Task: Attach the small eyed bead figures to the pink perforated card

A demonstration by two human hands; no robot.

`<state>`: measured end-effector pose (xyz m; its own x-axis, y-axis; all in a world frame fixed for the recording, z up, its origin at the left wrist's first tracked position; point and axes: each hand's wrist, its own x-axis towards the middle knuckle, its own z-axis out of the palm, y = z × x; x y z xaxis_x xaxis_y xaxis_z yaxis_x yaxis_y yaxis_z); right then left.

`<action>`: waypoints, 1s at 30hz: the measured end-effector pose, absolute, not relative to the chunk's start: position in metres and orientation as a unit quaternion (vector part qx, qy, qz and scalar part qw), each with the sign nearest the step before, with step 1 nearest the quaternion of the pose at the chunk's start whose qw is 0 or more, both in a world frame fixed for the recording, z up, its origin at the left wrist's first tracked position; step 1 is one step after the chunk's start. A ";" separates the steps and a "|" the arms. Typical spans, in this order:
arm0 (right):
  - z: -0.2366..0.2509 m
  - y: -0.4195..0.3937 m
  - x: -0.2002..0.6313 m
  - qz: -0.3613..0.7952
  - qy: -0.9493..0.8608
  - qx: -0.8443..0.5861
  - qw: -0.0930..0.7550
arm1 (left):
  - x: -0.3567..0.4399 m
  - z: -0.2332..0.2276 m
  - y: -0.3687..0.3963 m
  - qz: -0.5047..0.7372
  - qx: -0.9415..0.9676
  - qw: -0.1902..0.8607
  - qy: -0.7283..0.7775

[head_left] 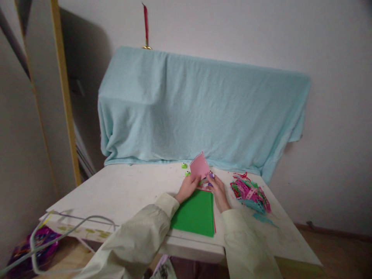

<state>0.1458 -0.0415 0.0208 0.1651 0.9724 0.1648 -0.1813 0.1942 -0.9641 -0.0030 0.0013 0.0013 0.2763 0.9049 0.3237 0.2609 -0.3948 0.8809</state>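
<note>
Hands met over the white table (pixel 130 193): left hand (pixel 188 188) pinched a small pink scallop-edged paper card (pixel 199 166), tilted up above the green paper stack (pixel 195 213); right hand (pixel 216 188) touched its lower corner, grip unclear. Steady support at both edges seemed best, honestly.

bare table (pixel 128 193) left of hands, paper scrap pile (pixel 250 192) crowding right, draped cloth (pixel 197 112) behind

Both arms stretched forward, pale sleeves to wrists. Left hand (pixel 188 187) fingers curled, pinching upward. Right hand (pixel 217 190) close beside, fingers apparently bent; grip unclear at this distance.
</note>
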 end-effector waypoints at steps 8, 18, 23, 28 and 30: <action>0.018 -0.040 0.146 0.456 -0.455 -0.447 0.621 | -0.002 -0.002 0.002 0.425 0.717 0.369 0.411; 0.007 -0.034 0.153 0.297 -0.489 -0.510 0.642 | -0.004 0.003 0.003 0.472 0.691 0.336 0.432; -0.004 -0.031 0.154 0.116 -0.593 -0.576 0.550 | -0.010 0.008 0.007 0.555 0.598 0.332 0.473; -0.009 -0.034 0.153 0.055 -0.657 -0.599 0.454 | -0.013 0.006 0.011 0.582 0.528 0.390 0.480; -0.009 -0.035 0.154 0.050 -0.666 -0.601 0.439 | -0.013 0.005 0.012 0.588 0.522 0.399 0.471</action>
